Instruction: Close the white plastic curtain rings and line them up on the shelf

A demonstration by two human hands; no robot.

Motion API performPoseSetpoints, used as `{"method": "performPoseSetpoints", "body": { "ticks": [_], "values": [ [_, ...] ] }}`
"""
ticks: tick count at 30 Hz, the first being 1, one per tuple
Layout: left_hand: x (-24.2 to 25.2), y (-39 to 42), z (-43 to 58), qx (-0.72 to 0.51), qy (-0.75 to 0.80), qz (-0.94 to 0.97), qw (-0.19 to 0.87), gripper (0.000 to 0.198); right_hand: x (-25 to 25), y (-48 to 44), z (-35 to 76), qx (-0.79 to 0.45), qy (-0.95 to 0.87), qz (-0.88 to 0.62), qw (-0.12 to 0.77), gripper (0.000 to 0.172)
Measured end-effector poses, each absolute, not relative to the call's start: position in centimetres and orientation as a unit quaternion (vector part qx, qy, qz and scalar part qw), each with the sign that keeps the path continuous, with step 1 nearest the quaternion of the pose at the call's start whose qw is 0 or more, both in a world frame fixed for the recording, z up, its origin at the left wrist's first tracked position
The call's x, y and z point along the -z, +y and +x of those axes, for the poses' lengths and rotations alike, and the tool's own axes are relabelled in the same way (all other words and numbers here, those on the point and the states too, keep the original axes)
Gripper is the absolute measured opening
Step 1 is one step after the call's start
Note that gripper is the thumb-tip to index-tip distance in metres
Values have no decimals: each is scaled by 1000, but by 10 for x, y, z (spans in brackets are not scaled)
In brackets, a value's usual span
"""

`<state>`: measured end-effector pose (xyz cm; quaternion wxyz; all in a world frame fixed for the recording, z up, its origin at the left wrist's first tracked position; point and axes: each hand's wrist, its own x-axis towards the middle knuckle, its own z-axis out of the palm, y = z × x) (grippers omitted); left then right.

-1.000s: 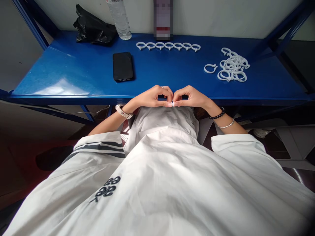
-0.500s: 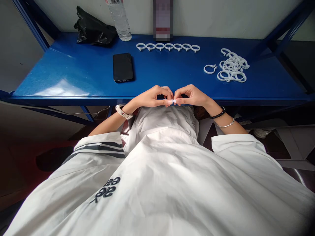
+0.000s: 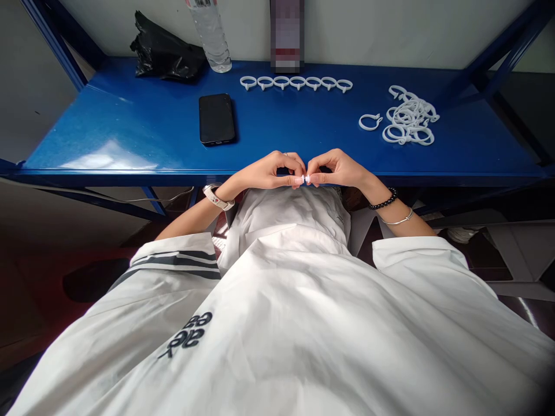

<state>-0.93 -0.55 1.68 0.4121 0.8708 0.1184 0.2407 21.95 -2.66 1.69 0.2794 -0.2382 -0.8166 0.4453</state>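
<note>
My left hand (image 3: 277, 170) and my right hand (image 3: 336, 167) meet at the front edge of the blue table (image 3: 151, 127). Thumb and fingers of each are pinched on a small white piece (image 3: 307, 179) between them; the rest of it is hidden by the fingers. Behind my hands, several white rings (image 3: 297, 83) stand in a row, each with a small tab toward me. To the right lies a tangled pile of white rings (image 3: 410, 118), with a single white ring (image 3: 369, 122) just left of it.
A black phone (image 3: 216, 119) lies on the table left of centre. Farther back are a black plastic bag (image 3: 167, 52), a clear water bottle (image 3: 211, 37) and a blurred upright box (image 3: 287, 34) against the wall. Blue frame posts rise at both sides.
</note>
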Motion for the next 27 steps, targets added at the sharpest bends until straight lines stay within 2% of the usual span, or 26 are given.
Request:
{"method": "performPoseSetpoints", "body": {
  "ticks": [16, 27],
  "values": [
    [-16, -5, -9, -230, 146, 874, 402, 54, -17, -31, 217, -421, -824, -270, 267, 43],
    [-18, -5, -10, -232, 137, 874, 405, 56, -18, -29, 217, -423, -824, -257, 276, 49]
  ]
}}
